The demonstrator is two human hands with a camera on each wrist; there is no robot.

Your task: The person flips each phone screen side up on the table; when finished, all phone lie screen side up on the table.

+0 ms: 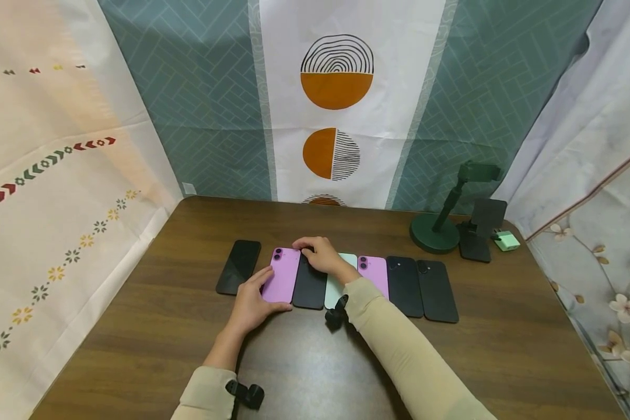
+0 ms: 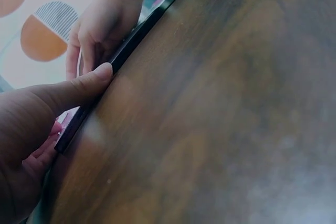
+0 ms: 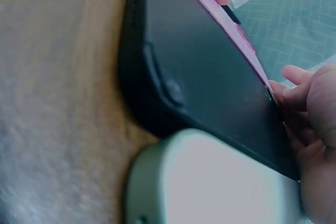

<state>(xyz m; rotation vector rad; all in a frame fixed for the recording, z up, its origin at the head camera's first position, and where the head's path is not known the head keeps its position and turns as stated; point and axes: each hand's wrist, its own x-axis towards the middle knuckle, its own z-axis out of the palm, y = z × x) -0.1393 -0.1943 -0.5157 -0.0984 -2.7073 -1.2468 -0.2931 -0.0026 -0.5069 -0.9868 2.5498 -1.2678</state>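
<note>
My left hand [image 1: 252,304] grips the flat pink rectangular phone [image 1: 283,274], left of the flat black rectangular phone [image 1: 309,287]; my right hand [image 1: 322,256] touches the latter's top, grip unclear. Uneven pushing could skew both.

You have no readable text in any view. On the row of phones [image 1: 375,277], the wall hanging [image 1: 341,119] and the green adapter [image 1: 507,241], you can make out no letters, brands or numbers.

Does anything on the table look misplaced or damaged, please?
The leftmost black phone looks odd: a gap separates it from the nearest pink phone, whose camera lenses show; it shows none. No clear damage.
</note>
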